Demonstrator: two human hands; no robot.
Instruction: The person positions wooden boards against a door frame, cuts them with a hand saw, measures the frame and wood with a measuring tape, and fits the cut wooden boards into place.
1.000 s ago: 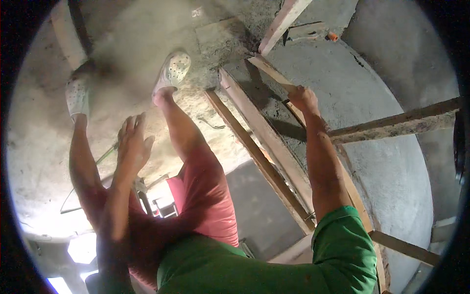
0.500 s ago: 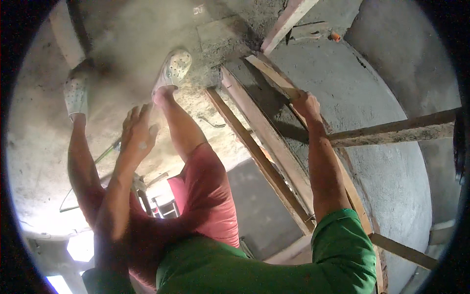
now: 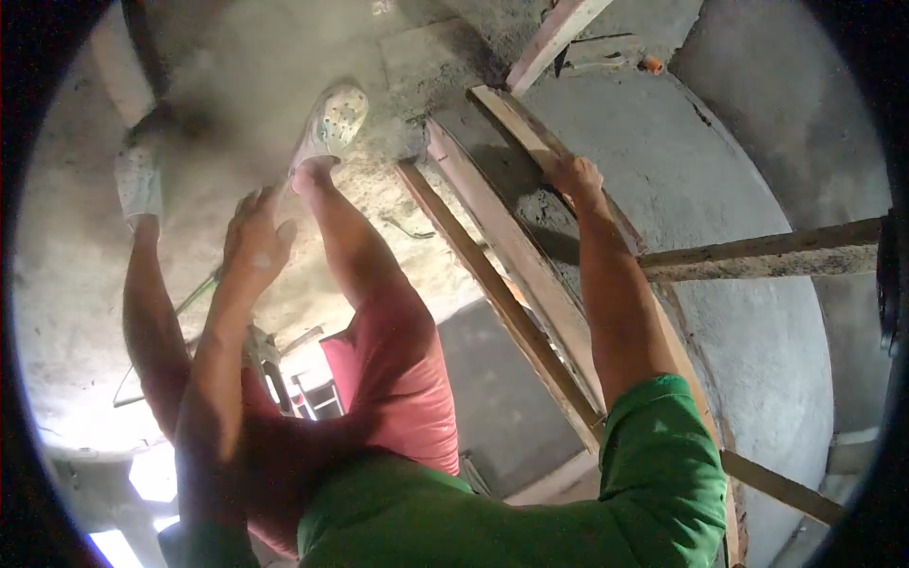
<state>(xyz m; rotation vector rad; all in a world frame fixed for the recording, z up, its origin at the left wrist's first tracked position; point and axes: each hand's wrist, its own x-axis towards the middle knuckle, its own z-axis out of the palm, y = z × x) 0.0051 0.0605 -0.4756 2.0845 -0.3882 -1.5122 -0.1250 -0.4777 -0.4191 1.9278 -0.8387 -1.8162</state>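
My right hand (image 3: 575, 180) is closed around the upper part of a long, narrow wooden board (image 3: 516, 118). The board slants along the edge of a grey concrete surface, and my forearm hides part of it. Left of it, a wider pale plank (image 3: 492, 218) runs at a similar slant, with a dark mortar-like strip (image 3: 497, 161) between the two. My left hand (image 3: 258, 237) hangs in the air beside my leg, fingers extended and nothing in it.
A brown batten (image 3: 464, 251) lies left of the pale plank. A wooden beam (image 3: 757, 260) juts in from the right, and another strip (image 3: 781, 488) lies lower right. Trowel-like tools (image 3: 601, 55) and an orange piece (image 3: 651, 64) rest on the concrete (image 3: 748, 180). A pale post (image 3: 559, 43) stands above.
My right hand and the board's upper end have shifted slightly up and to the left. My left hand has drifted a little left, still empty.
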